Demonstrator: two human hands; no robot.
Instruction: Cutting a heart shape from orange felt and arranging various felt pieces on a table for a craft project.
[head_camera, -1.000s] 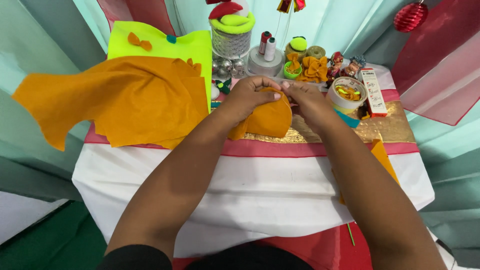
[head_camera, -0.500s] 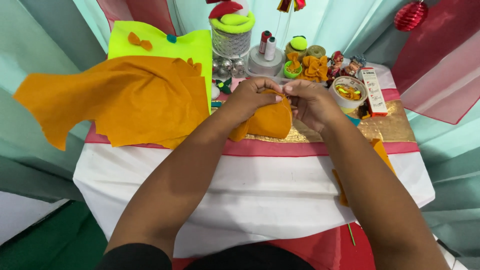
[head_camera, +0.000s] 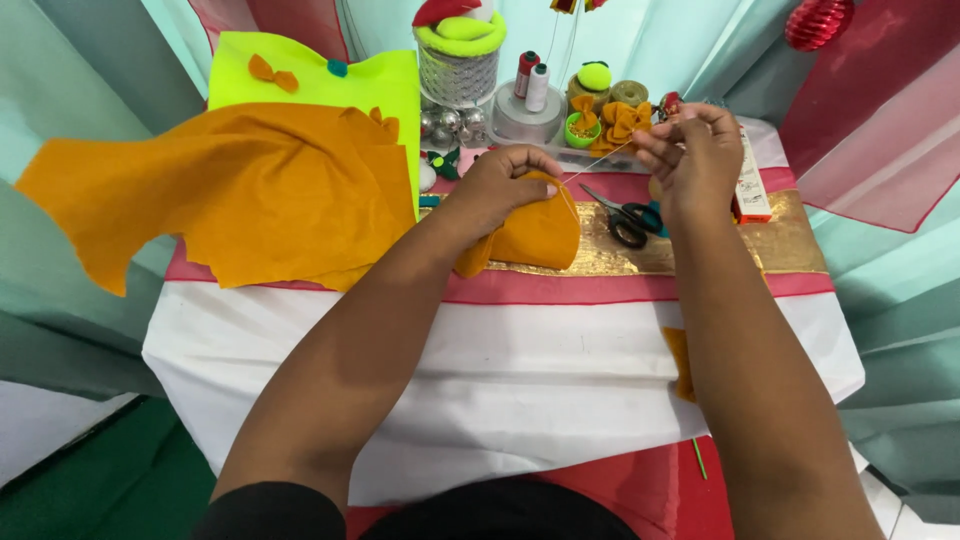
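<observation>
Fingers of the left hand (head_camera: 505, 183) close around a folded piece of orange felt (head_camera: 535, 235), holding it just above the gold runner (head_camera: 780, 245) on the white-draped table (head_camera: 500, 370). Beside it, the right hand (head_camera: 690, 155) is lifted, fingertips pinched together on what seems to be a needle, too small to make out; a thin pale thread (head_camera: 598, 163) runs taut from that pinch down to the felt. Black-handled scissors (head_camera: 625, 220) lie on the runner between the two hands. Large loose sheets of orange felt (head_camera: 230, 200) spread over the table's left side, partly covering a neon-yellow sheet (head_camera: 330, 85).
</observation>
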